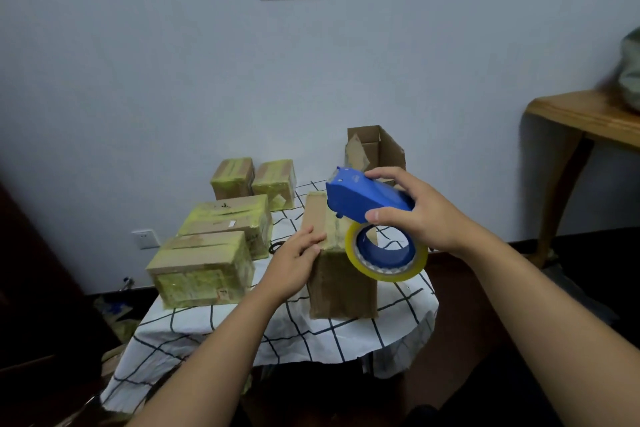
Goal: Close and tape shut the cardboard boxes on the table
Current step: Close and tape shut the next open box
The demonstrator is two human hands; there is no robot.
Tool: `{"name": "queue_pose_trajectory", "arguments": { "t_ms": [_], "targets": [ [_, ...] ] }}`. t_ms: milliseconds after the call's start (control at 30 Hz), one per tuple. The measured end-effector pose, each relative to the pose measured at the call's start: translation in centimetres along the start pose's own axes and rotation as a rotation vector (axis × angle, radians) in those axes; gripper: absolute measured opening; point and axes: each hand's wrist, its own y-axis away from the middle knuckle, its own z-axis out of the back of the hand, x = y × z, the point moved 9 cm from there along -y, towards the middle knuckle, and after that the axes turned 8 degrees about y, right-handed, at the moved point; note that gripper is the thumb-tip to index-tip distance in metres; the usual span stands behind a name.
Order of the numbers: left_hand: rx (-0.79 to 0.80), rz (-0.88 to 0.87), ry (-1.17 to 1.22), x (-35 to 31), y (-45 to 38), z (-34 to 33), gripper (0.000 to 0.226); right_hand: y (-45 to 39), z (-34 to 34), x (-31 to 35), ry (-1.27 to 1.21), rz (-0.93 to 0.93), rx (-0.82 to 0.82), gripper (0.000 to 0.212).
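A tall brown cardboard box point(341, 288) stands in the middle of the table, its top flaps down. My left hand point(294, 262) rests on the box's top left edge with the fingers laid flat. My right hand point(415, 210) grips a blue tape dispenser point(363, 199) just above the box's top right. A roll of yellowish clear tape point(386, 251) hangs on the dispenser's lower end. Behind them stands an open cardboard box point(375, 149) with its flaps up.
Several taped boxes sit on the left: one at the front point(202, 269), one behind it point(228, 222), and two small ones at the back point(233, 177) point(275, 182). The table wears a white checked cloth point(294, 333). A wooden side table point(585, 121) stands at right.
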Motion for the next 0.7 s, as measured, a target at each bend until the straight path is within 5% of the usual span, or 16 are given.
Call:
{"name": "queue_pose_trajectory", "arguments": {
  "t_ms": [200, 367, 533, 700],
  "targets": [
    [-0.317, 0.124, 0.421, -1.5, 1.8, 2.9, 0.035, 0.6, -0.9, 0.3, -0.055, 0.019, 0.055, 0.064],
    [0.031, 0.454, 0.734, -2.2, 3.6, 0.1, 0.066, 0.6, -1.9, 0.6, -0.086, 0.047, 0.102, 0.062],
    [0.041, 0.47, 1.002, -2.0, 3.4, 0.8, 0.012, 0.6, -2.6, 0.6, -0.111, 0.058, 0.126, 0.058],
    [0.076, 0.399, 0.812, -2.3, 2.9, 1.8, 0.012, 1.0, -2.8, -0.2, -0.051, 0.049, 0.179, 0.059]
  ]
}}
